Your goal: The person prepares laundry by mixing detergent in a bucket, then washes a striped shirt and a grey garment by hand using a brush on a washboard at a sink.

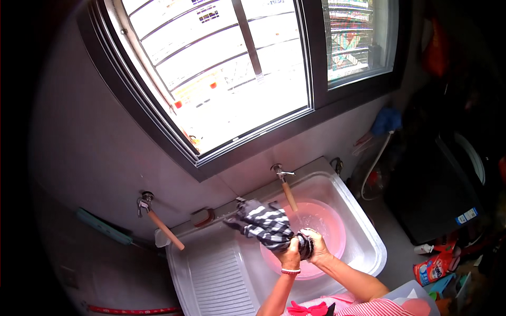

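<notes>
Both hands grip a bunched black-and-white striped cloth garment [269,223] above a pink plastic basin [336,245]. My left hand [291,254], with a beaded bracelet at the wrist, is closed around the gathered fabric. Beside it, my right hand [317,245] clasps the twisted end. The loose part of the garment spreads up and to the left, past the basin's rim. Water runs from a wall tap [281,172] through an orange hose piece [289,196] into the basin, where the water surface is bubbly.
The basin stands in a laundry sink [367,252] with a ribbed washboard [221,280] at left. A second tap [145,201] with a hose hangs over the sink's left edge. A brush [202,217] lies on the back ledge. At right are a dark appliance [431,193] and an OMO detergent bag [433,268].
</notes>
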Demonstrator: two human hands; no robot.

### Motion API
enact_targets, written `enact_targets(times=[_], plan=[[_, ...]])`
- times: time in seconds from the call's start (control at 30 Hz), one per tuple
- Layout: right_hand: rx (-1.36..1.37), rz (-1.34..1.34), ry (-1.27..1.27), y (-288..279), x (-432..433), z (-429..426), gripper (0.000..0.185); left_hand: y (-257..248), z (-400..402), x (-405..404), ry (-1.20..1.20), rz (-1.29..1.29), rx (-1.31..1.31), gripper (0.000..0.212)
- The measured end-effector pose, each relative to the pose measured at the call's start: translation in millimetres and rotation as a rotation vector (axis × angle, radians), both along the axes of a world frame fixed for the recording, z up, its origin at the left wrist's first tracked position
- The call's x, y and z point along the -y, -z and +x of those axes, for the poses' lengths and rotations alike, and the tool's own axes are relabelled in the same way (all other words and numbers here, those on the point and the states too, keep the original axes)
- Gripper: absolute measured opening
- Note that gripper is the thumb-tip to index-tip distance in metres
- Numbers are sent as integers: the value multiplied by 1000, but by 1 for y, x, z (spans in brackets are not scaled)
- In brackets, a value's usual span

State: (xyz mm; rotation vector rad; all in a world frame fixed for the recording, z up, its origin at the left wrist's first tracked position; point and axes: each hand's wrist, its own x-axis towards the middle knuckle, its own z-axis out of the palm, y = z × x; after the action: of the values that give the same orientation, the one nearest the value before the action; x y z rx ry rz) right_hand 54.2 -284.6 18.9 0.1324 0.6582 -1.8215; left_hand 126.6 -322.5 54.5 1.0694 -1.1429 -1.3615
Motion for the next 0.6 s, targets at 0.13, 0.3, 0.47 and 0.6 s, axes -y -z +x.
enact_targets(times=[0.13,0.3,0.47,0.6], plan=[[210,82,-270,26,-7,-13,24,-12,-1,-6,218,-75,238,43],[272,288,-400,19,-14,-11,45,24,2,-7,331,-363,418,19],[380,255,-447,68,-35,-12,45,44,6,-20,404,-311,511,22],[365,37,-570,88,-47,-15,38,47,7,-25,328,-199,399,23]])
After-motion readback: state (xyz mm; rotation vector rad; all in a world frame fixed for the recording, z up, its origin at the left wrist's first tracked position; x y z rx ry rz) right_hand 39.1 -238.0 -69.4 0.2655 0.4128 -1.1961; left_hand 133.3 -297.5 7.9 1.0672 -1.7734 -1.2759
